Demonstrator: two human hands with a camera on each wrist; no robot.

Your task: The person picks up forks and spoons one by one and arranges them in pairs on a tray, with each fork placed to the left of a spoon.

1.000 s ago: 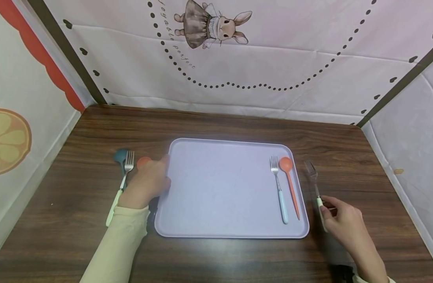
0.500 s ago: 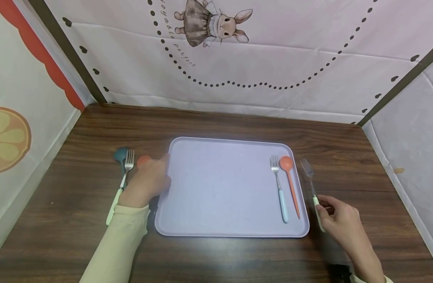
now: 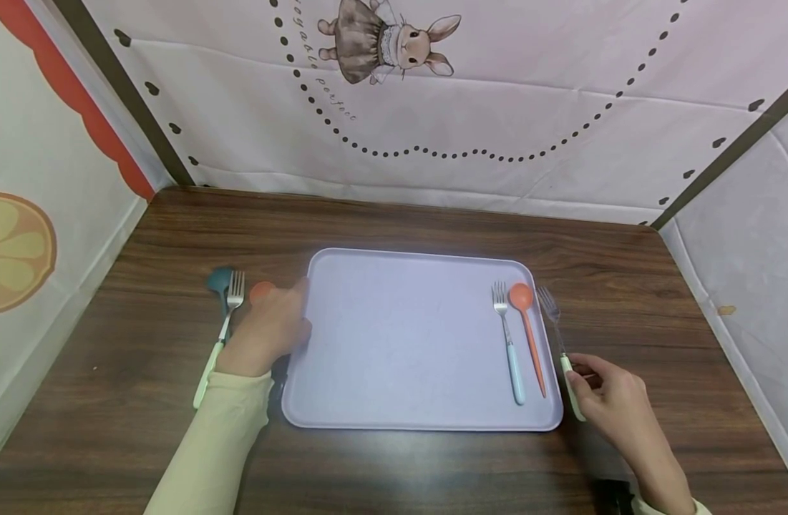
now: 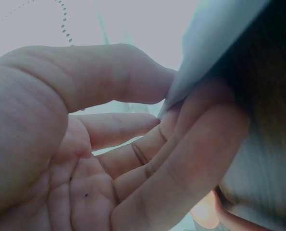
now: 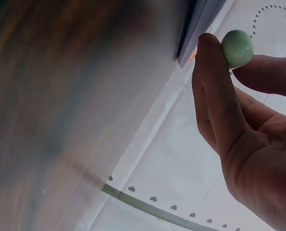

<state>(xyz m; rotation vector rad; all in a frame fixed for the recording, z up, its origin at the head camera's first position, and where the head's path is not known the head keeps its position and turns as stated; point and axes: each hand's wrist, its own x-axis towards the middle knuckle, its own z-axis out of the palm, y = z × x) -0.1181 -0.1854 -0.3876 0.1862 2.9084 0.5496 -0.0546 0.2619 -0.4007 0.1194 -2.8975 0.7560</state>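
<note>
Tray [image 3: 400, 343]: on the table [image 3: 400, 472], and left hand [image 3: 265, 332] pinches its nine o'clock edge, presumably steadying it!
Cutlery: inside three o'clock, blue-handled fork [image 3: 513, 368] beside orange spoon [image 3: 532, 343], seemingly paired.
Green-handled fork [image 3: 566, 365]: just outside three o'clock; right hand [image 3: 615, 397] pinches its handle, likely for fine control.

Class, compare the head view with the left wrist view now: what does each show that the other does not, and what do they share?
Only the head view: the right hand holding a green-handled fork, and the blue-handled fork and orange spoon lying on the tray.
Only the left wrist view: the palm side of the left hand, its thumb against the tray's edge.
Both: the left hand, tray, wooden table and dotted cloth.
</note>
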